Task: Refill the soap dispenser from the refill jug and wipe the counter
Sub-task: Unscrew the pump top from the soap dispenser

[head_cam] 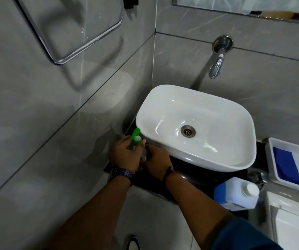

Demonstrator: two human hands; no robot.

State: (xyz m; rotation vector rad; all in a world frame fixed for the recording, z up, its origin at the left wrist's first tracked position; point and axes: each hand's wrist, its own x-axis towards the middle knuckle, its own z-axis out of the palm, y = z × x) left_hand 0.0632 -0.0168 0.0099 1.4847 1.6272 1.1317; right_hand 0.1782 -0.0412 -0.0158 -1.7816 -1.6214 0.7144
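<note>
Left hand (125,156), right hand (156,159) — both holding soap dispenser (137,138)

basin (163,98) glossy white ceramic | tap (217,64) at 1 o'clock polished chrome | drain (188,131) dull metal | wall tiles (73,123) smooth grey, faint sheen | desk (195,175) glossy black | jug (235,193) at 4 o'clock translucent plastic | cloth (285,165) matt blue fabric | soap dispenser (136,137) green plastic top

I'm scanning for print and can read nothing. The refill jug (238,193) has a blue label on its side, but it's too blurred for me to make out a single word. The soap dispenser (136,135) gives me no legible mark either.
</note>
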